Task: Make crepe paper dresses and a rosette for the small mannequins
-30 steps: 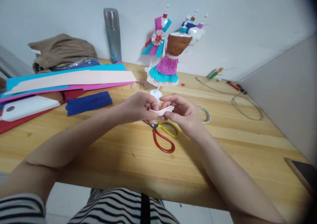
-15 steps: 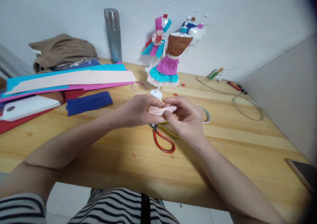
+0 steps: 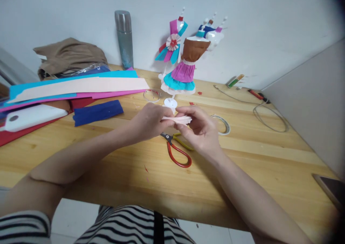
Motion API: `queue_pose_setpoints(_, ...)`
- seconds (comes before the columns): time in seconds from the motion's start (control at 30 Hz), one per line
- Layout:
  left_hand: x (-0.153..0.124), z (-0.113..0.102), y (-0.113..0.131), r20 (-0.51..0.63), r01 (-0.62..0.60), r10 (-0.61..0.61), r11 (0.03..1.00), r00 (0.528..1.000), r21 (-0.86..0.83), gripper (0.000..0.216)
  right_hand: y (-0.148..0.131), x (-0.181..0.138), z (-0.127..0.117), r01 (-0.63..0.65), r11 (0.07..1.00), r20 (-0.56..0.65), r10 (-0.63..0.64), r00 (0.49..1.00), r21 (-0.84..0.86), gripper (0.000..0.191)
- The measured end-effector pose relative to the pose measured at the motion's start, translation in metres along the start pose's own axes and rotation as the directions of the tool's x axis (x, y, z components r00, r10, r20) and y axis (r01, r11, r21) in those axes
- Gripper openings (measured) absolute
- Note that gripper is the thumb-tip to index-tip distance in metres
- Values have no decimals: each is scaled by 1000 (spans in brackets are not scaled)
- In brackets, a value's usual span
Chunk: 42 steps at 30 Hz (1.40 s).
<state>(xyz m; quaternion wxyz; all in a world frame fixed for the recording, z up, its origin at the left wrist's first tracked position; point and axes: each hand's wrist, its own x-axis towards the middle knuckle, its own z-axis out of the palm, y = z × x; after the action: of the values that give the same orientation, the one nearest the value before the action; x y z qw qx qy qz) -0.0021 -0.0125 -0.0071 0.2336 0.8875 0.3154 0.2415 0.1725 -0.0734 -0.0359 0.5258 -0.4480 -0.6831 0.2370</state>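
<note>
My left hand [image 3: 151, 121] and my right hand [image 3: 201, 128] meet above the middle of the wooden table [image 3: 134, 172]. Both pinch a small folded strip of pale pink paper [image 3: 178, 120] between thumbs and fingers, held flat and level. Under the hands lie scissors [image 3: 178, 152] with one red and one yellow handle. Just behind the hands stands a paper-dressed doll figure [image 3: 185, 62] on a white round base [image 3: 170, 102].
Long sheets of coloured paper [image 3: 75, 87] and a dark blue folded piece [image 3: 98, 112] lie at left, with a white object [image 3: 32, 116]. A steel flask [image 3: 124, 39] and brown cloth [image 3: 68, 55] stand at the back. Tape ring [image 3: 223, 123], wire [image 3: 269, 116] and a phone [image 3: 331, 190] lie right.
The hands have shifted slightly and reworked their pinch on the pink strip, which now lies flatter. Nothing else on the table has moved.
</note>
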Motion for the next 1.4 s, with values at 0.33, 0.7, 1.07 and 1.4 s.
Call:
queue_pose_setpoints(0.33,-3,2,2,-36,-60,63,995,997,80,25,-3,-1,5,42,990,-27,-46,999,-135,16)
queue_pose_setpoints(0.7,0,-1,-2,-40,-129,135,984,990,121,22,-9,4,-5,-42,999,32,43,999,-14,24)
queue_pose_setpoints(1.07,2,-7,-11,35,20,-14,988,999,-152,24,-9,12,-22,-118,993,7,118,993,-16,15)
queue_pose_setpoints(1.4,-8,26,-23,-95,126,-129,992,987,-28,26,3,-39,-21,-20,697,460,494,738,-717,72)
